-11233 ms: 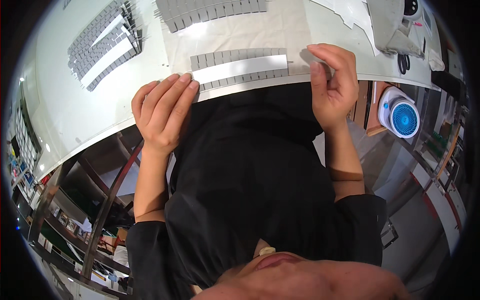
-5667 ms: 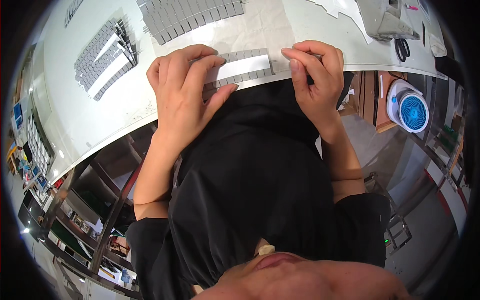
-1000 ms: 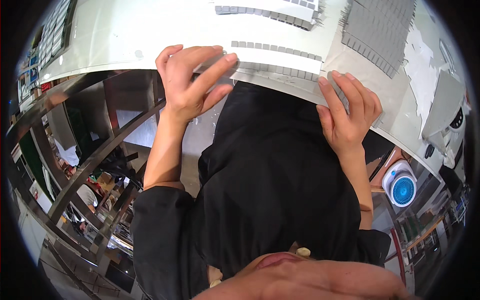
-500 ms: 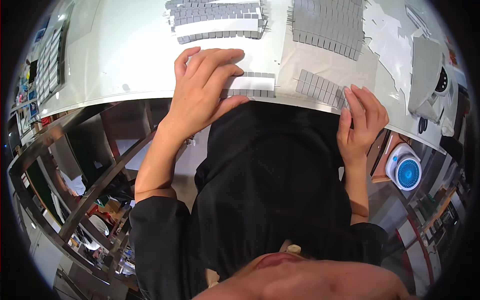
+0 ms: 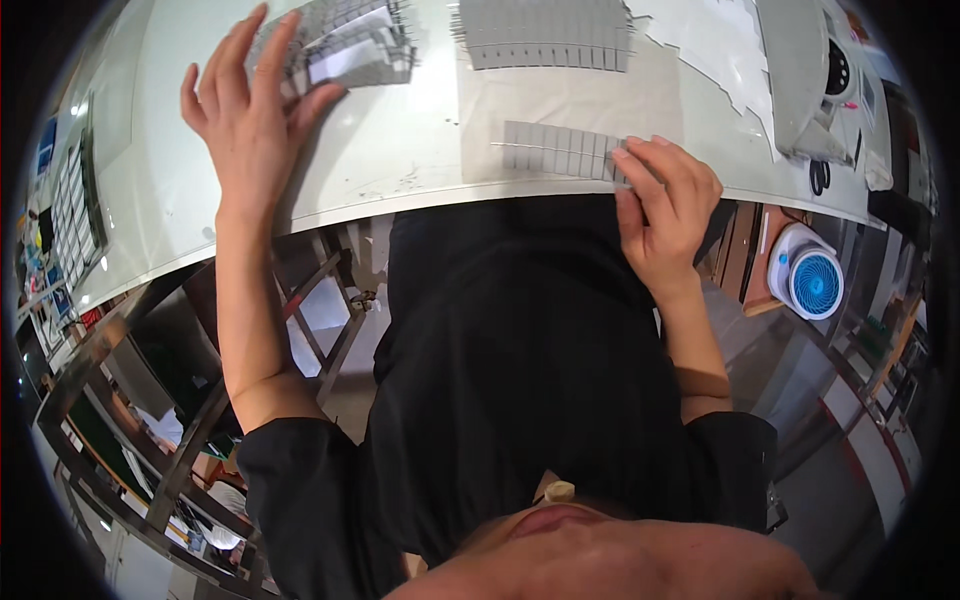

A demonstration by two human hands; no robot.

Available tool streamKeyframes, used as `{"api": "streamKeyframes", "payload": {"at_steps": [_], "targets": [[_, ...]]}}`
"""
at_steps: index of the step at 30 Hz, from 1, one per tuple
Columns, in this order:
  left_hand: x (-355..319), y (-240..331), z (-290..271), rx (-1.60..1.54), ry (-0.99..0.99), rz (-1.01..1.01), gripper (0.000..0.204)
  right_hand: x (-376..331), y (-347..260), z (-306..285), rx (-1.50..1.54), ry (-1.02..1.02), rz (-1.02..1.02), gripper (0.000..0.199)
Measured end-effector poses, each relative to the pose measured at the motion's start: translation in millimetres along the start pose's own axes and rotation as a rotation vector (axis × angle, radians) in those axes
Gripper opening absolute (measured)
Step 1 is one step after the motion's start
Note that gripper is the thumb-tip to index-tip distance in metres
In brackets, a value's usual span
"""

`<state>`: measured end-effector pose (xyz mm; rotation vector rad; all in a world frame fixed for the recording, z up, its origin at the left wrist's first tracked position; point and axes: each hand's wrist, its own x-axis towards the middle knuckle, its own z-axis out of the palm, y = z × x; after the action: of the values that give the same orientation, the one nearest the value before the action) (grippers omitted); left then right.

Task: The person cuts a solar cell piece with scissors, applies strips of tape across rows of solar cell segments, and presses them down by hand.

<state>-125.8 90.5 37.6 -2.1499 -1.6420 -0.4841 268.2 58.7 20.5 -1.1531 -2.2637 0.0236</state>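
Note:
My left hand (image 5: 250, 120) reaches far out over the white table (image 5: 400, 170), fingers spread flat, its fingertips resting on a pile of grey-and-white segmented strips (image 5: 345, 45). My right hand (image 5: 665, 205) sits at the table's near edge, its fingertips pressing on the right end of a short grey strip of small segments (image 5: 555, 150). A larger grey segmented sheet (image 5: 545, 35) lies further back, between the two hands.
A white machine (image 5: 810, 60) with a black cable stands at the table's back right. A small white-and-blue fan (image 5: 805, 280) sits below the table edge on the right. Metal racking (image 5: 130, 400) with stored items fills the lower left.
My left hand has moved away from the near edge to the strip pile at the far left. My right hand has come onto the end of the short grey strip.

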Motion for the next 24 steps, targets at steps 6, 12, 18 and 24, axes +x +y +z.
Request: {"api": "streamKeyframes", "payload": {"at_steps": [6,12,18,24], "targets": [[-8.0,7.7,6.3,-0.089,0.068,-0.007,0.069,-8.3,10.8,-9.7,-0.026,0.012,-0.013,0.024],[-30.5,56.8,-5.5,-0.195,0.067,0.034,0.048,-15.1,68.5,-29.4,-0.036,0.187,0.222,0.03],[-15.2,136.1,-17.4,-0.379,-0.156,0.297,0.046,16.3,101.0,-19.8,-0.181,0.081,0.236,0.032],[-10.5,147.2,-11.5,-0.3,-0.277,0.324,0.051,40.6,108.6,0.3,-0.15,0.509,-0.196,0.025]]}}
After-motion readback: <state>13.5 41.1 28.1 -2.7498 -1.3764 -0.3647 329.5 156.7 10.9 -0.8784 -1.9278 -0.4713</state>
